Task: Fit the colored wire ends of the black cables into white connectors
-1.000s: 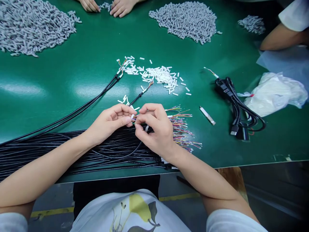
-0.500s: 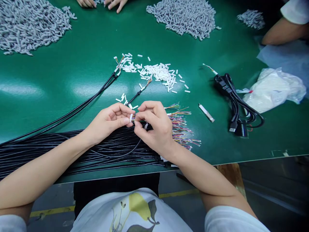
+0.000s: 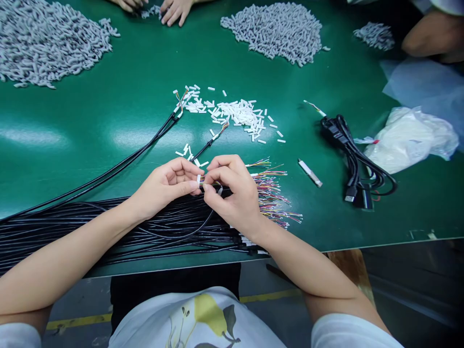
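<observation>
Between thumb and fingers, my left hand point(image 3: 168, 184) pinches a small white connector housing point(image 3: 198, 180). Right beside it, my right hand point(image 3: 234, 193) is closed on thin coloured wires that run to the connector; its fingertips partly hide them. A black cable point(image 3: 203, 221) curves up under the right hand. Both hands are above a thick bundle of black cables point(image 3: 119, 227), whose stripped coloured wire ends point(image 3: 275, 191) fan out to the right. Past the hands lies a scattered heap of white connector housings point(image 3: 239, 113).
Cables with fitted connectors point(image 3: 159, 130) lie at the left. To the right are a white-handled small tool point(image 3: 310, 173), a coiled black USB cable point(image 3: 351, 154) and a white plastic bag point(image 3: 409, 137). Grey parts are piled point(image 3: 275, 31) at the back. Another person's hands point(image 3: 176, 10) work at the far edge.
My hands stay nearly in place, pinching the connector and wires. The view has tilted slightly, so things sit a little lower. The other person's right-side hand has spread flatter on the table.
</observation>
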The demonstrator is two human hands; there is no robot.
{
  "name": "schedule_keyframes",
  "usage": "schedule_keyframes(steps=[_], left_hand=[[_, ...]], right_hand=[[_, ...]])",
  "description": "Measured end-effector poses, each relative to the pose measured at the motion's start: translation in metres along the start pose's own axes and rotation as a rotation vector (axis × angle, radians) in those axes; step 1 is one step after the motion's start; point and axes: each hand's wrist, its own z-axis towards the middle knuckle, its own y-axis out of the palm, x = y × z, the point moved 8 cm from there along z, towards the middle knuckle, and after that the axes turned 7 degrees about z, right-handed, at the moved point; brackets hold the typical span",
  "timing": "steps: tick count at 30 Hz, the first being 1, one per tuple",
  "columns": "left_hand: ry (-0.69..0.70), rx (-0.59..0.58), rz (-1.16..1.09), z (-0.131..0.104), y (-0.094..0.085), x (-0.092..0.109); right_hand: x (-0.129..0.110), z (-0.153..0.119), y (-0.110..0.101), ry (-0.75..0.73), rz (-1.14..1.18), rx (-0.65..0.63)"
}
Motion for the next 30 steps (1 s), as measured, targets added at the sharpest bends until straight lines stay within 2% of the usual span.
schedule_keyframes(steps=[3,5,7,9,11,12,16,19,21,23,26,28,30], left_hand=[[0.062,0.037,0.058,0.001,-0.004,0.004],[0.098,0.063,0.154,0.0,-0.008,0.01],[0.095,0.023,0.371,-0.004,-0.007,0.017],[0.056,-0.112,0.693,-0.01,-0.001,0.021],[0.029,-0.211,0.996,-0.015,-0.003,0.025],[0.033,-0.199,1.116,-0.015,-0.009,0.03],[0.057,0.042,1.393,-0.003,-0.041,0.044],[0.072,0.198,1.424,0.005,-0.059,0.043],[0.095,0.253,1.403,0.007,-0.067,0.038],[0.126,0.24,1.377,0.007,-0.07,0.03],[0.166,0.093,1.372,0.006,-0.066,0.016],[0.149,0.007,1.381,0.005,-0.062,0.008],[0.105,-0.026,1.414,0.005,-0.059,0.002]], right_hand=[[0.011,0.003,0.0,0.12,0.115,-0.068],[0.025,0.008,-0.009,0.217,0.227,-0.032],[0.042,0.012,-0.029,0.307,0.334,0.133],[0.06,0.013,-0.048,0.377,0.414,0.32],[0.073,0.015,-0.056,0.414,0.469,0.395],[0.077,0.016,-0.057,0.421,0.478,0.398],[0.089,0.018,-0.054,0.43,0.393,0.303],[0.096,0.018,-0.055,0.451,0.317,0.268],[0.099,0.017,-0.058,0.482,0.288,0.27],[0.098,0.018,-0.056,0.514,0.262,0.223],[0.091,0.019,-0.045,0.556,0.21,0.062],[0.088,0.018,-0.038,0.569,0.17,-0.019],[0.087,0.017,-0.034,0.573,0.12,-0.067]])
